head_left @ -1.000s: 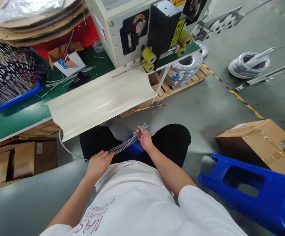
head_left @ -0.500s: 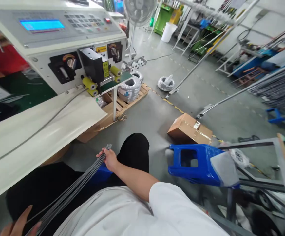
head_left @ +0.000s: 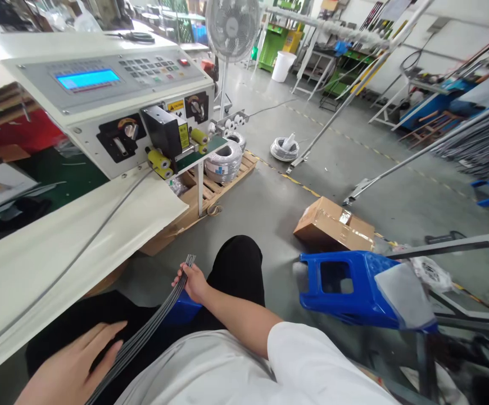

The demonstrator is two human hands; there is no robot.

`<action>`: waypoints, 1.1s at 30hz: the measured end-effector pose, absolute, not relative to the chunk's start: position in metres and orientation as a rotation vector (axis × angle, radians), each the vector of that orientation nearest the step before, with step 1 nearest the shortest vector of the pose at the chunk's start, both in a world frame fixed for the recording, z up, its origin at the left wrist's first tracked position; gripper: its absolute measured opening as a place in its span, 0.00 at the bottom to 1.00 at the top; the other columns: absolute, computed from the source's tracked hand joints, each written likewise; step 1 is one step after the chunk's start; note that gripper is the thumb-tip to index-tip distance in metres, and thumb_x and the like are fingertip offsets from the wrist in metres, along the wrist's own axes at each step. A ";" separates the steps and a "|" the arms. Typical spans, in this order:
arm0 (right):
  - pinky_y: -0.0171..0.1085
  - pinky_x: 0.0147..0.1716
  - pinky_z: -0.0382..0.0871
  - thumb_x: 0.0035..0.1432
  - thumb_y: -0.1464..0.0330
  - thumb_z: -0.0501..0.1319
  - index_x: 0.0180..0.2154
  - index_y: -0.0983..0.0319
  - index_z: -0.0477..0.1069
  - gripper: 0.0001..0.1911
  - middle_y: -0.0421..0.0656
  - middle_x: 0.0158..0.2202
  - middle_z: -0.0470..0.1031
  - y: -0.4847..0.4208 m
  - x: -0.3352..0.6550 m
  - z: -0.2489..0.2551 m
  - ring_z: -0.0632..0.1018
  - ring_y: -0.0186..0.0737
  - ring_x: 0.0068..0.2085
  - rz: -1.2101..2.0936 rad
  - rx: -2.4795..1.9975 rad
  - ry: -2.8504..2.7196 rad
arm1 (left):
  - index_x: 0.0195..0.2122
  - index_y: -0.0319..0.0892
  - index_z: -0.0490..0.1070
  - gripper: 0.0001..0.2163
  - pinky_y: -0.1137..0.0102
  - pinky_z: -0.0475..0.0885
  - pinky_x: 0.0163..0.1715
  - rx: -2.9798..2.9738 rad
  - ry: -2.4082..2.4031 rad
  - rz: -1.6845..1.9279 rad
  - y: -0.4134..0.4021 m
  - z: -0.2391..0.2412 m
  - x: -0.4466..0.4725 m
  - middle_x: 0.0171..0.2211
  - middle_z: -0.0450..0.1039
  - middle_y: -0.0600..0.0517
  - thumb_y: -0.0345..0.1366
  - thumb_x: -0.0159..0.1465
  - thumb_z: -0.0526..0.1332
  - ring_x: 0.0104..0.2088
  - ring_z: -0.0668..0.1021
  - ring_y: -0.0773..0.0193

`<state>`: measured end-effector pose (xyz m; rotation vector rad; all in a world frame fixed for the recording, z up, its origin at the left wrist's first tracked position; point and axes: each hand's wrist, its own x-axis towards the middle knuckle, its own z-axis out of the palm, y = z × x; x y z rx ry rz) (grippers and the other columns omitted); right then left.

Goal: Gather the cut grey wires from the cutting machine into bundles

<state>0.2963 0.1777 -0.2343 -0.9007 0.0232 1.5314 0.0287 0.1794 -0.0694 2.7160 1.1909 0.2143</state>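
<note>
A bundle of thin grey cables (head_left: 154, 322) runs slantwise across my lap, from near my knee down to the bottom edge. My right hand (head_left: 194, 282) is closed around it just below its upper ends, which stick out past the fingers. My left hand (head_left: 73, 360) lies beside the lower part of the bundle, fingers stretched out and thumb apart, close to the cables. Whether its thumb touches them I cannot tell. One more grey cable (head_left: 96, 232) comes from the yellow rollers (head_left: 160, 163) of a wire-cutting machine (head_left: 88, 121) and lies along the cream-coloured chute (head_left: 143, 216).
A blue plastic stool (head_left: 333, 312) lies on its side at my right, before a cardboard box (head_left: 333, 225). Cable coils (head_left: 223, 163) stand on a wooden pallet (head_left: 244, 166) beneath the machine. A fan (head_left: 231, 28) and a metal rack pole (head_left: 345, 107) are farther off.
My left hand has moved up and inward along the bundle, coming more fully into view. The right hand keeps its hold. The view has shifted slightly.
</note>
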 end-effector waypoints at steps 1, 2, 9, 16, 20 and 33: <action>0.39 0.28 0.75 0.57 0.59 0.67 0.37 0.59 0.66 0.15 0.35 0.26 0.71 0.178 0.297 -0.234 0.74 0.34 0.24 1.543 -0.896 0.023 | 0.49 0.57 0.74 0.13 0.69 0.75 0.34 2.791 1.139 0.234 0.190 -0.058 0.040 0.41 0.80 0.57 0.47 0.65 0.57 0.38 0.81 0.60; 0.39 0.29 0.75 0.57 0.59 0.68 0.37 0.59 0.66 0.14 0.35 0.26 0.71 0.179 0.298 -0.234 0.73 0.33 0.24 1.549 -0.895 0.021 | 0.49 0.56 0.74 0.13 0.67 0.75 0.35 2.870 1.151 0.290 0.200 -0.046 0.051 0.40 0.80 0.56 0.46 0.65 0.58 0.38 0.81 0.59; 0.41 0.35 0.75 0.52 0.60 0.71 0.39 0.59 0.69 0.17 0.36 0.26 0.72 0.175 0.307 -0.223 0.77 0.38 0.29 1.567 -0.851 0.008 | 0.65 0.41 0.61 0.27 0.51 0.68 0.53 2.811 1.773 0.770 0.267 -0.013 0.120 0.53 0.70 0.36 0.46 0.66 0.57 0.54 0.72 0.43; 0.48 0.46 0.74 0.49 0.61 0.73 0.41 0.58 0.73 0.18 0.36 0.26 0.72 0.178 0.315 -0.217 0.82 0.48 0.40 1.656 -0.886 0.049 | 0.66 0.39 0.59 0.30 0.50 0.65 0.54 2.622 1.990 0.620 0.283 -0.023 0.123 0.53 0.66 0.34 0.51 0.68 0.54 0.55 0.67 0.42; 0.48 0.44 0.75 0.50 0.61 0.72 0.39 0.58 0.72 0.16 0.36 0.27 0.72 0.180 0.312 -0.214 0.81 0.43 0.35 1.676 -0.874 0.068 | 0.66 0.40 0.59 0.31 0.51 0.66 0.54 2.647 1.935 0.484 0.274 -0.018 0.118 0.53 0.66 0.35 0.54 0.68 0.53 0.55 0.67 0.42; 0.44 0.38 0.75 0.51 0.58 0.71 0.39 0.55 0.69 0.17 0.35 0.27 0.71 0.180 0.311 -0.215 0.78 0.40 0.31 1.662 -0.923 0.019 | 0.62 0.40 0.62 0.27 0.60 0.68 0.43 2.688 2.020 0.312 0.258 -0.023 0.101 0.48 0.72 0.39 0.53 0.70 0.48 0.47 0.74 0.49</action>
